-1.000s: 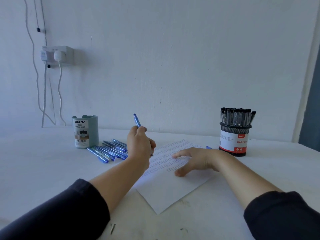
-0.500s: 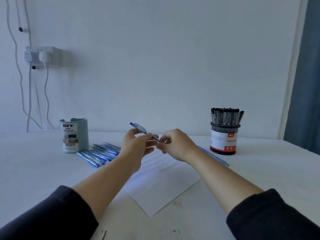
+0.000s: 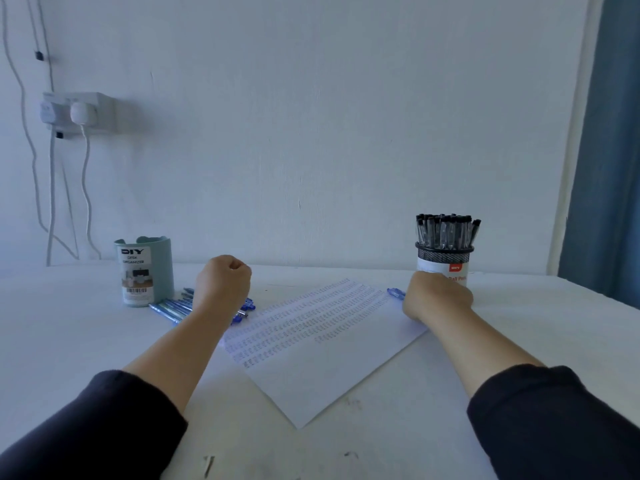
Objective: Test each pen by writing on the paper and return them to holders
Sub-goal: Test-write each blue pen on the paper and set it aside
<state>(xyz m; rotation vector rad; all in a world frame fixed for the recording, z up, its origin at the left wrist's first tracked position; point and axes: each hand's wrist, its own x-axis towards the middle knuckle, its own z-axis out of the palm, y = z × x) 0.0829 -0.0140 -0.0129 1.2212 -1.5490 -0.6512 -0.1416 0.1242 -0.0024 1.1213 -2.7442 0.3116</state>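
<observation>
Head view: a white counter [image 3: 79,341] runs back to a plain white wall [image 3: 311,116], with a socket box [image 3: 78,112] and hanging cables at the left and a blue curtain [image 3: 609,150] at the right edge. A sheet of paper [image 3: 325,358] covered in rows of test scribbles lies angled at the middle of the counter. At the back left stands a teal desk organizer [image 3: 145,271], and a cluster of blue pens [image 3: 173,306] lies on the counter just beside its base. At the back right a mesh holder [image 3: 445,261] is packed with black pens [image 3: 446,230] standing upright.

Both forearms reach forward in dark sleeves. The left hand [image 3: 221,289] hovers over the blue pens, its grip curled into a loose fist; whether it holds anything cannot be told. The right hand [image 3: 436,296] rests at the paper's far right corner, in front of the mesh holder, fingers curled round a blue pen [image 3: 396,292] whose end pokes out to the left.
</observation>
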